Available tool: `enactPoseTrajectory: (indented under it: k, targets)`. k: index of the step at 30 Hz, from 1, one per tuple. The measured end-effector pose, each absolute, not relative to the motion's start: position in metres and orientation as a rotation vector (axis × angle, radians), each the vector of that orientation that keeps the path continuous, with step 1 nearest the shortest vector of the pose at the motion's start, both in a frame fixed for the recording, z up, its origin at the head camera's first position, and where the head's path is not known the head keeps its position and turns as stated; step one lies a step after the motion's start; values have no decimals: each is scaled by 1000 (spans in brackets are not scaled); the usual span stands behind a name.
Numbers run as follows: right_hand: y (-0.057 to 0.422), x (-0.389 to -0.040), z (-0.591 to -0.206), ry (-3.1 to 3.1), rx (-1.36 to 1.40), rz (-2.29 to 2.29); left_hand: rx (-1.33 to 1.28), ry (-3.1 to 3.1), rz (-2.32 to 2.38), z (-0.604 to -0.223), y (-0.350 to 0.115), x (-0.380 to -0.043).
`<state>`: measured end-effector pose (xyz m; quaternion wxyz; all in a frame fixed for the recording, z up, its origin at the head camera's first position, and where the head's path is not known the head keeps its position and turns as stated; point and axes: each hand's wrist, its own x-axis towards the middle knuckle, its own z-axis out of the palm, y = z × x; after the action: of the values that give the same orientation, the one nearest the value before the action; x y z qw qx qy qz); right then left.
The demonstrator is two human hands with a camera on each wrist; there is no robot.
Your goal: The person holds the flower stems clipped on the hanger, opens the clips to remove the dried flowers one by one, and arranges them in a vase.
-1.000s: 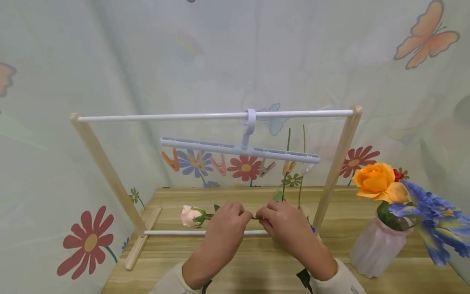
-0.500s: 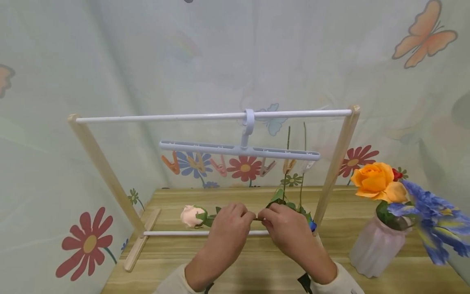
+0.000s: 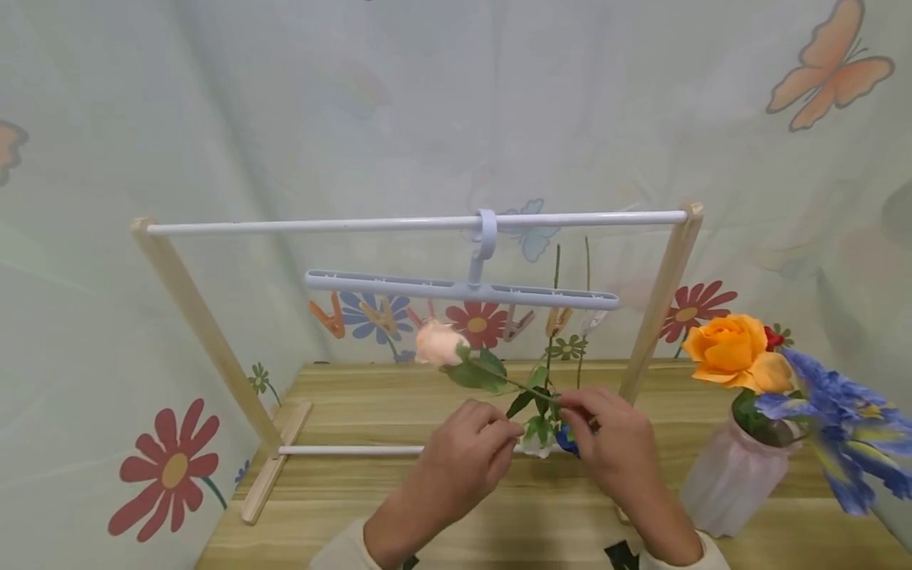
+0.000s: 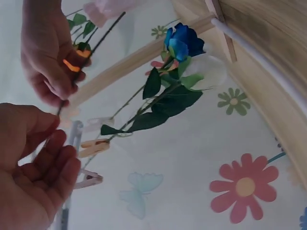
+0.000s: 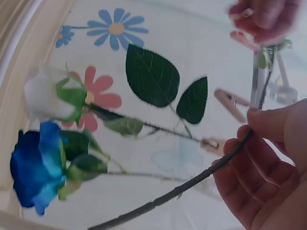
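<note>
My right hand (image 3: 616, 439) pinches the dark stem (image 5: 192, 178) of a pale pink rose (image 3: 438, 343) between thumb and fingers. The bloom is raised toward the left, in front of the hanger's clips, and the stem's bare end juts out past my fingers. Just below the stem in the head view is my left hand (image 3: 466, 455), fingers loosely bent, nothing seen between them. Behind the hands, a blue rose (image 5: 38, 167) and a white rose (image 5: 50, 93) hang upside down from clips. The light blue clip hanger (image 3: 392, 283) hooks over the rack's white top rod (image 3: 321, 226).
Wooden posts (image 3: 207, 332) frame the rack on both sides, with a white lower rod (image 3: 349, 450) between them. Several clips, among them an orange clip (image 3: 329, 317), line the hanger. A pinkish-white vase (image 3: 734, 483) with orange, red and blue flowers stands at right.
The pink rose has risen from low over the table, its bloom moving up and right. My right hand has shifted right with the stem; my left hand has come off it.
</note>
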<state>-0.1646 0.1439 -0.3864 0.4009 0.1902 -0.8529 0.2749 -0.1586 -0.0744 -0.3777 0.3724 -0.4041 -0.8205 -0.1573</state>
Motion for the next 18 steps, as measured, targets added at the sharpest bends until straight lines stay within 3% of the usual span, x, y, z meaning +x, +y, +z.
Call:
enactPoseTrajectory:
  k: [18]
  targets:
    - [218, -147, -366, -1979, -176, 926, -648, -2521, -1084, -393, -67, -213]
